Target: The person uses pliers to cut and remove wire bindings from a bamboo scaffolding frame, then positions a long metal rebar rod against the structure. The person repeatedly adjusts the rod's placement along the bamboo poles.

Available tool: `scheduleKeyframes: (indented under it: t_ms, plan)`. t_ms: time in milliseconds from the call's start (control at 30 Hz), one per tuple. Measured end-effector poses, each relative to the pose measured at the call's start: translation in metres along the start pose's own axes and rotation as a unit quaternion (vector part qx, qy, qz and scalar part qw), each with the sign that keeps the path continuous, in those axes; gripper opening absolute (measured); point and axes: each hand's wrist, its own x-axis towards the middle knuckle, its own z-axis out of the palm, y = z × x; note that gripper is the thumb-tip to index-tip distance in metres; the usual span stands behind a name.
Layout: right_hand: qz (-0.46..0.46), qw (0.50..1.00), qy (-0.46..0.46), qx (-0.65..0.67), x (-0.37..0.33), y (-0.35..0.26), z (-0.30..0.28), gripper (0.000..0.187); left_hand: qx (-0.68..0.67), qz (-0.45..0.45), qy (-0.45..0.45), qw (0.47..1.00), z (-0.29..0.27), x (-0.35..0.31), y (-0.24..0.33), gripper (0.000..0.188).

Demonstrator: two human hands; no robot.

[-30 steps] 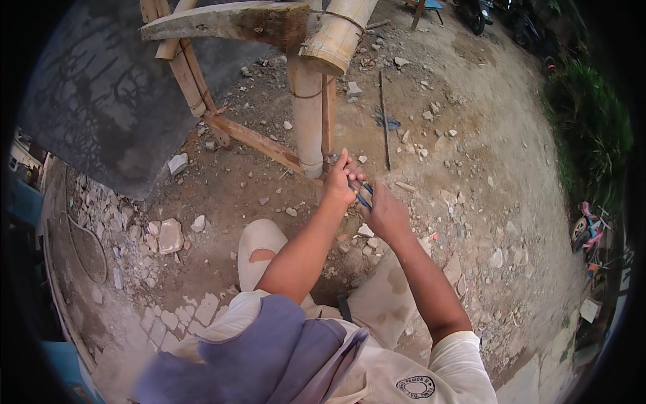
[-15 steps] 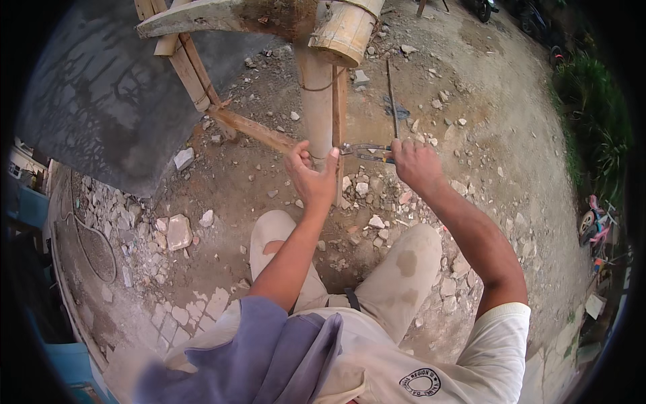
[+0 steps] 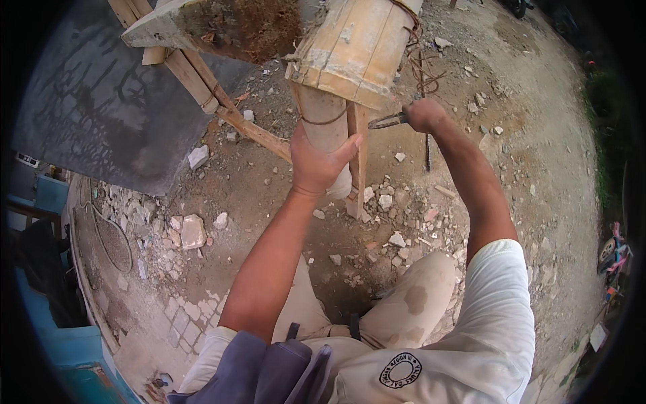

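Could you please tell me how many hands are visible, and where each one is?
2. The left hand is around the pale round post; the right hand holds the pliers to the right of it. Neither is fully hidden.

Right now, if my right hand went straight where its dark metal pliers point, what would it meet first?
Probably the upright brown wooden strip beside the pale round post, though depth is unclear.

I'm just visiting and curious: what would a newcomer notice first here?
First, the thick bamboo pole looming at top centre. Just below, the left hand grips a pale upright post; to its right, the right hand holds pliers. A dark grey surface fills the upper left.
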Motion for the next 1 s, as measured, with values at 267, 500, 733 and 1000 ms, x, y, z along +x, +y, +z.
scheduleKeyframes:
  t_ms: [267,500,733,1000]
  plan:
    - [0.255,0.873,0.041,0.414,-0.098,-0.120,0.183,0.045,0.014,0.012,0.024,1.000,0.003,-0.007,-0.006,0.068]
    - [0.335,0.803,0.123,0.477,-0.223,-0.113,0.154,0.046,0.112,0.025,0.054,0.992,0.005,-0.017,0.000,0.088]
    - [0.268,0.834,-0.010,0.482,-0.378,-0.135,0.079,0.040,0.105,0.242,-0.089,0.961,0.023,-0.116,0.072,0.093]
    - [0.195,0.841,-0.153,0.481,-0.475,-0.198,0.018,0.019,-0.333,-0.451,-0.311,0.767,0.010,-0.115,0.073,0.067]
